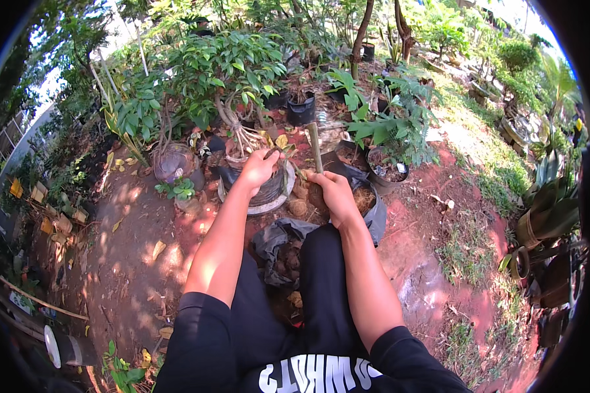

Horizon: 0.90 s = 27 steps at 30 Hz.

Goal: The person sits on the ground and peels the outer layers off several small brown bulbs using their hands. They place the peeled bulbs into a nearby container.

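My left hand (pixel 261 173) pinches a small dark brown object (pixel 270 154) whose kind I cannot make out. To its right, my right hand (pixel 333 194) grips the lower end of a wooden stick or handle (pixel 314 145), which stands nearly upright. A thin greenish-yellow piece (pixel 300 173) shows between the hands; which hand bears it is unclear. Below them, round fibrous brown husked nuts (pixel 298 207) lie on the ground. Between my knees, a black plastic bag (pixel 270 240) stands open around several brown round pieces (pixel 288 260).
A potted tree with bare roots (pixel 233 120) stands ahead, behind a round dark container with a pale rim (pixel 268 194). Black pots (pixel 386 182) with leafy plants are at front right. Left sits a round brown pot (pixel 173 162). A white-ended cylinder (pixel 53 346) lies at lower left.
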Tool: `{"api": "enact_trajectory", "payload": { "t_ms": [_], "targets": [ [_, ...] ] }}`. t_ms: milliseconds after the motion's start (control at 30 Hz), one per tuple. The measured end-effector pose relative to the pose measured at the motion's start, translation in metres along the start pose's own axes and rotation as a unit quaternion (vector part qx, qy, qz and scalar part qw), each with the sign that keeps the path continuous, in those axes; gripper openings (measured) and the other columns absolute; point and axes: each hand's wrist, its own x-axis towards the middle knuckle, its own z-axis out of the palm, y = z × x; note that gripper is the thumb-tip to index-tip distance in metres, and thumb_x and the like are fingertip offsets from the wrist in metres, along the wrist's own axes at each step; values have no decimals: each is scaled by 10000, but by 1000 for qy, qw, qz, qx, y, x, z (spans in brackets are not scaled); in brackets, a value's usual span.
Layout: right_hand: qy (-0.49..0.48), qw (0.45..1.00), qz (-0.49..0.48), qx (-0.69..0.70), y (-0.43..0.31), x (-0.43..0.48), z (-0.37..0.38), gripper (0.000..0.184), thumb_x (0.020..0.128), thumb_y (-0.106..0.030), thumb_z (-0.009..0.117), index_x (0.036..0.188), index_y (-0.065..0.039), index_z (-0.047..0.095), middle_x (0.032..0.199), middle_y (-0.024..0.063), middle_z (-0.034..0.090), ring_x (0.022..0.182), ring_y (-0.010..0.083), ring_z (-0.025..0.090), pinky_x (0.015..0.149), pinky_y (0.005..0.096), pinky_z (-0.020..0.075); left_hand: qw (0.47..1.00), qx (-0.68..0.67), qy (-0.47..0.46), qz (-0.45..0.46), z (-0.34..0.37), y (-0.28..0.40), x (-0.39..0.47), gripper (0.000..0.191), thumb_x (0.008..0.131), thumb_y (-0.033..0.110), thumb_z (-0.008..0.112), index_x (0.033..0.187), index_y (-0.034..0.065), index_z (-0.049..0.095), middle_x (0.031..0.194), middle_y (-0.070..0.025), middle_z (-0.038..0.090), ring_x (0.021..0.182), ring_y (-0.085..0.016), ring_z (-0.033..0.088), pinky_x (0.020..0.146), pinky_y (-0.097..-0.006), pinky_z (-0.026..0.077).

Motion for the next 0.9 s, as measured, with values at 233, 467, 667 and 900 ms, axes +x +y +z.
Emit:
{"api": "enact_trajectory", "payload": {
  "t_ms": [233, 467, 667, 900],
  "targets": [
    [21, 999, 2, 27, 2, 2, 2, 178, 945, -202, 677, 940, -24, 683, 801, 11, 660, 680, 94, 604, 644, 266, 479, 970, -242, 3, 3, 30, 11, -22, 217, 1079, 206, 552, 1150, 15, 628, 895, -14, 592, 762, -98, 541, 705, -237, 469],
    [43, 993, -27, 107, -9, -1, -21, 221, 1005, -234, 565, 1087, -44, 641, 926, 83, 682, 767, 203, 689, 697, 361, 586, 982, -166, -38, 84, 104, 1, -10, 289, 1070, 280, 564, 971, 29, 668, 672, 65, 466, 575, -42, 406, 528, -234, 345],
    [56, 991, -28, 118, -30, -12, -53, 206, 1009, -199, 561, 1020, -19, 660, 928, 98, 710, 734, 182, 689, 645, 319, 560, 971, -210, -107, -28, 141, -7, -4, 574, 1057, 578, 461, 853, 70, 631, 697, 5, 586, 571, -96, 531, 527, -262, 420],
    [134, 980, -30, 143, -29, -14, -58, 224, 981, -259, 610, 999, -37, 628, 892, 92, 687, 719, 212, 674, 645, 350, 550, 966, -255, 5, -44, 150, -9, 2, 416, 999, 417, 661, 725, 111, 596, 646, 47, 509, 544, -57, 432, 502, -257, 307]
  ]
}}
